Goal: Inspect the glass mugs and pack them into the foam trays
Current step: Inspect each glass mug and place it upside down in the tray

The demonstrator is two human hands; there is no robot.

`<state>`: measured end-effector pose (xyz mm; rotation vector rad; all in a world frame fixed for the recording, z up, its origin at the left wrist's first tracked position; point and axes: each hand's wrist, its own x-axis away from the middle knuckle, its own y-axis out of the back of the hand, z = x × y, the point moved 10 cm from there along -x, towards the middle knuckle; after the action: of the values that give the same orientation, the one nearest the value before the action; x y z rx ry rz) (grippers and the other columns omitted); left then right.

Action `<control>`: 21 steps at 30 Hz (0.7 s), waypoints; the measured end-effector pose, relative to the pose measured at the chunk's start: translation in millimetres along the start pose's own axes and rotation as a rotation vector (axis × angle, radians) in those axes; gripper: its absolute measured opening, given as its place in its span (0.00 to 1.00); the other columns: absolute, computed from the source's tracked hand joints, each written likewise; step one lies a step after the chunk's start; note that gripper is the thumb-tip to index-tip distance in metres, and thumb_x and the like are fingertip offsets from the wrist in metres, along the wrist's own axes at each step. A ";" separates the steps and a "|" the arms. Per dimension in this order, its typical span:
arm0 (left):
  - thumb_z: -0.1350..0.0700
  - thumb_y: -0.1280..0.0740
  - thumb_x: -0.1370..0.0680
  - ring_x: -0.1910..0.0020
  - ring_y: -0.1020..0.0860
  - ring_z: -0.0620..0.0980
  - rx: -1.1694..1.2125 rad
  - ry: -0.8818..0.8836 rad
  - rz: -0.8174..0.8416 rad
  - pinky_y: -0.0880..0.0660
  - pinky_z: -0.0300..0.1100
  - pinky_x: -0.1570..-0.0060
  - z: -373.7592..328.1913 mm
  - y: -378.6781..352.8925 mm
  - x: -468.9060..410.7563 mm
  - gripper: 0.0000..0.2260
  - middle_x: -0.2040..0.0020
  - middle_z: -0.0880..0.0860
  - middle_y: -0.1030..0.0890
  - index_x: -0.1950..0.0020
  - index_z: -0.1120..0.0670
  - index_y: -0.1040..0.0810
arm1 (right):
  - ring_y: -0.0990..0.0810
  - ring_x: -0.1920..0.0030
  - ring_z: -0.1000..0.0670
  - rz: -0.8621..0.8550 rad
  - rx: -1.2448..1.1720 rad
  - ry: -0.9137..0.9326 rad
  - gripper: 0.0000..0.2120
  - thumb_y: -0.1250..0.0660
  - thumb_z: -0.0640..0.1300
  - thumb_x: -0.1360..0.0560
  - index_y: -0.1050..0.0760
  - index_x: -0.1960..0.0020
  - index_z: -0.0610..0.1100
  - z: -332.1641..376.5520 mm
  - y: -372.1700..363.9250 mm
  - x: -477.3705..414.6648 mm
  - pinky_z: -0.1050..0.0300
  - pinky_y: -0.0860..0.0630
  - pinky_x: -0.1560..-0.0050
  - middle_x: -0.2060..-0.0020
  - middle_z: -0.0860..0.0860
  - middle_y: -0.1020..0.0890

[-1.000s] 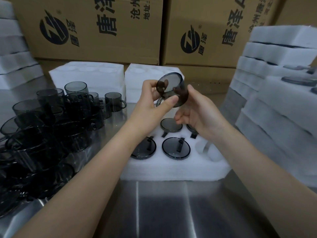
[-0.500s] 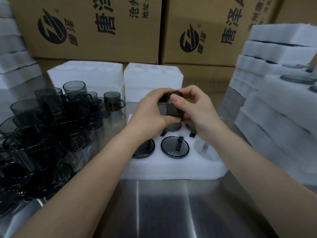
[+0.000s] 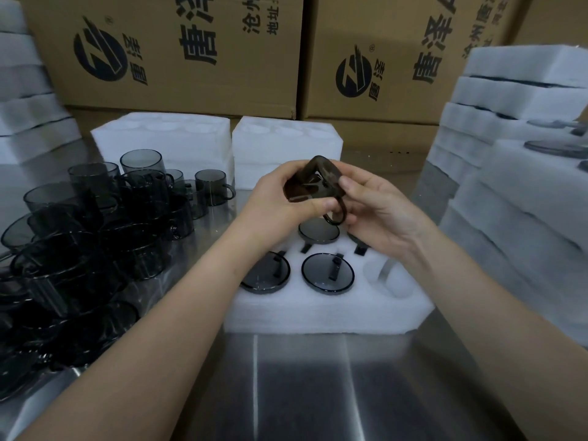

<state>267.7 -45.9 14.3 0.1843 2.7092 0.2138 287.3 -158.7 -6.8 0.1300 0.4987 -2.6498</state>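
A smoky grey glass mug (image 3: 313,181) is held between both hands above the foam tray (image 3: 321,308), tilted, its handle pointing down toward the tray. My left hand (image 3: 280,198) grips the mug's body from the left, thumb across its lower side. My right hand (image 3: 375,202) pinches it from the right near the handle. The tray in front of me holds several mugs upside down in round pockets, such as one mug (image 3: 327,274). The pocket at the front right (image 3: 386,276) has no mug in it.
A crowd of loose grey mugs (image 3: 95,230) covers the steel table (image 3: 302,386) at the left. Two foam tray stacks (image 3: 165,138) stand behind. Taller foam stacks (image 3: 521,173) rise at the right, more at the far left. Cardboard boxes (image 3: 178,52) line the back.
The mug came down from a raised, rim-toward-me pose to just above the tray. Both hands closed around it and turned it so its handle points downward.
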 end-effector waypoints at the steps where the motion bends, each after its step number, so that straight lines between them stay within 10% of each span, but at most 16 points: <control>1: 0.64 0.26 0.29 0.44 0.20 0.47 -0.012 0.001 0.005 0.25 0.41 0.40 0.5 -0.7 -0.2 0.20 0.45 0.53 0.18 0.38 0.57 0.23 | 0.23 0.69 0.55 0.005 0.023 -0.001 0.18 0.35 0.39 0.28 0.26 0.38 0.41 -0.3 0.5 0.3 0.67 0.34 0.74 0.52 0.45 0.22; 12: 0.58 0.21 0.33 0.42 0.22 0.46 -0.175 -0.028 0.022 0.27 0.48 0.37 0.6 -9.5 2.1 0.24 0.44 0.49 0.19 0.40 0.53 0.24 | 0.34 0.79 0.52 -0.372 0.332 0.144 0.14 0.34 0.52 0.22 0.28 0.64 0.49 11.5 21.6 2.6 0.61 0.44 0.80 0.72 0.52 0.26; 17: 0.58 0.24 0.30 0.37 0.25 0.49 -0.047 -0.049 -0.081 0.28 0.51 0.35 -4.2 5.2 2.4 0.24 0.39 0.51 0.23 0.38 0.52 0.29 | 0.24 0.67 0.51 -0.244 0.159 0.132 0.06 0.35 0.50 0.21 0.26 0.53 0.47 7.9 15.4 -2.5 0.60 0.29 0.71 0.57 0.47 0.23; 21: 0.60 0.26 0.27 0.30 0.33 0.50 -0.055 -0.086 -0.079 0.34 0.52 0.30 -7.9 6.6 1.7 0.25 0.27 0.52 0.34 0.34 0.50 0.34 | 0.22 0.66 0.50 -0.116 0.340 0.081 0.13 0.37 0.53 0.21 0.25 0.55 0.43 0.5 1.5 -5.9 0.59 0.25 0.66 0.65 0.51 0.21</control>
<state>263.5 -40.1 21.9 0.0684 2.6160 0.2512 293.2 -157.7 -5.8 0.3213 0.0773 -2.8316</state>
